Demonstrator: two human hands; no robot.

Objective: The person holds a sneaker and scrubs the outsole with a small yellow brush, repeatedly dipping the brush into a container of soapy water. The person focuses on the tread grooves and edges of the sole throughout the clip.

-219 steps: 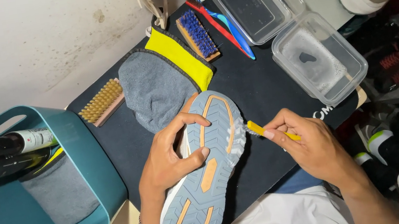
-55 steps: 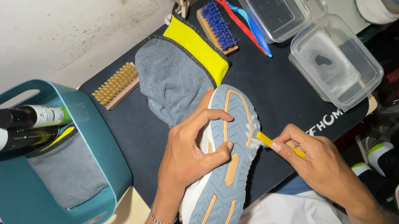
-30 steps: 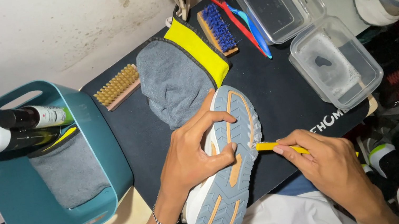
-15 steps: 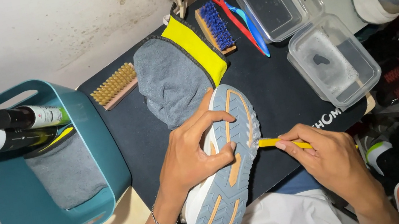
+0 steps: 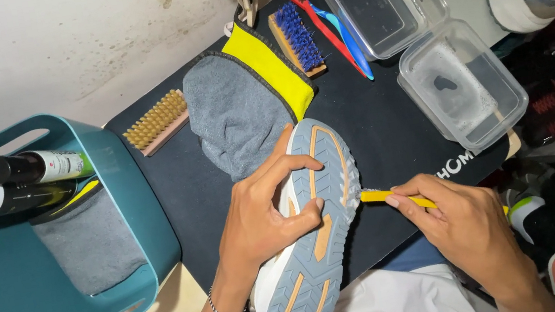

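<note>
A grey sneaker with an orange-patterned sole point(image 5: 312, 232) lies sole-up at the near edge of the black mat point(image 5: 391, 123), its heel hanging over that edge. The left hand point(image 5: 258, 218) is clamped around the sneaker's middle, fingers spread over the sole. The right hand point(image 5: 470, 225) pinches a small yellow-handled brush point(image 5: 392, 197), bristles touching the sole's right rim. A grey and yellow cloth point(image 5: 247, 101) lies just behind the toe; a teal plastic caddy point(image 5: 118, 226) stands off the left edge.

White-labelled dark bottle point(image 5: 42, 167) lying in teal bin point(image 5: 147, 221), left.
</note>
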